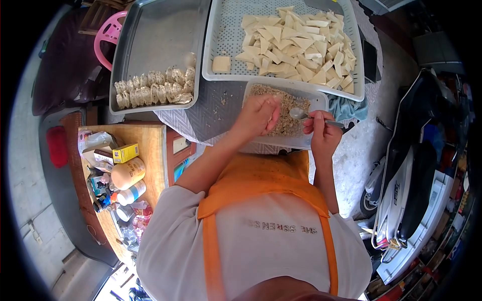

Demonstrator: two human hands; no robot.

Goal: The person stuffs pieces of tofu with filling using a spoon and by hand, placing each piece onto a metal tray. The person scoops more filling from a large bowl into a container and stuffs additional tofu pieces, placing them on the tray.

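Shirt lettering (283, 227): a row of dark capitals, S, E and N among them; wording unclear.
Scooter (401, 193): at right, dark lettering on its white panel, too distorted to read.
Yellow box (125, 153): at left, printed, too small to read.
Left hand (258, 115): fingers curled together over the minced filling (283, 125); cannot tell what they hold.
Right hand (322, 131): fingers clamped on the handle of a spoon (298, 114), its bowl over the filling.
Plastic box (318, 104): holds the filling, near side of the perforated tray (226, 42).
Triangular pieces (296, 47): heaped in that tray, far right.
Filled pieces (155, 93): two rows, near end of the metal tray (160, 37), far left.
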